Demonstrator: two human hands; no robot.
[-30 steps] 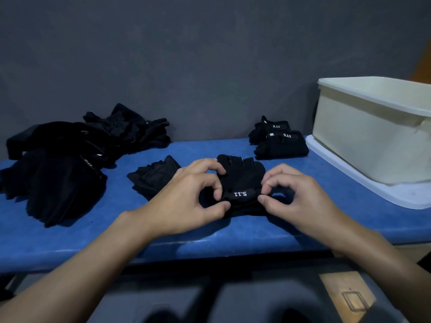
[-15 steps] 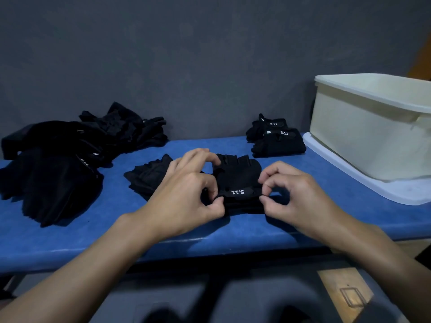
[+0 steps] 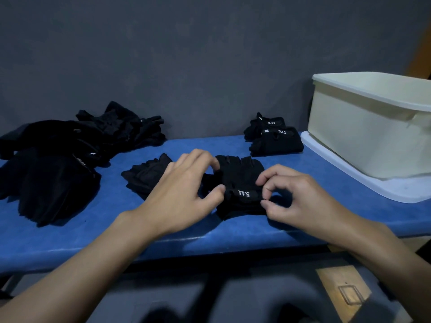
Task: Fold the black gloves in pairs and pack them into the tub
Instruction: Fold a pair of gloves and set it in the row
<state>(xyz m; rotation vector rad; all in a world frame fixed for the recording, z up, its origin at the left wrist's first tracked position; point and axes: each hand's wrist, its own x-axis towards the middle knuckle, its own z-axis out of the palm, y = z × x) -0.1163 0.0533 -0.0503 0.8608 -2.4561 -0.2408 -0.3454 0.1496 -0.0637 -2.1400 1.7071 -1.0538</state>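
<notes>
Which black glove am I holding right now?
The centre glove with the upside-down 5.11 logo, gripped by your left hand and right hand; the folded pairs by the tub and the heap at left lie untouched.

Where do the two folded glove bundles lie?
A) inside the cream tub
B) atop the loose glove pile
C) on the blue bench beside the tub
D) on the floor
C: the folded glove bundles rest on the blue bench, just left of the cream tub.
</notes>
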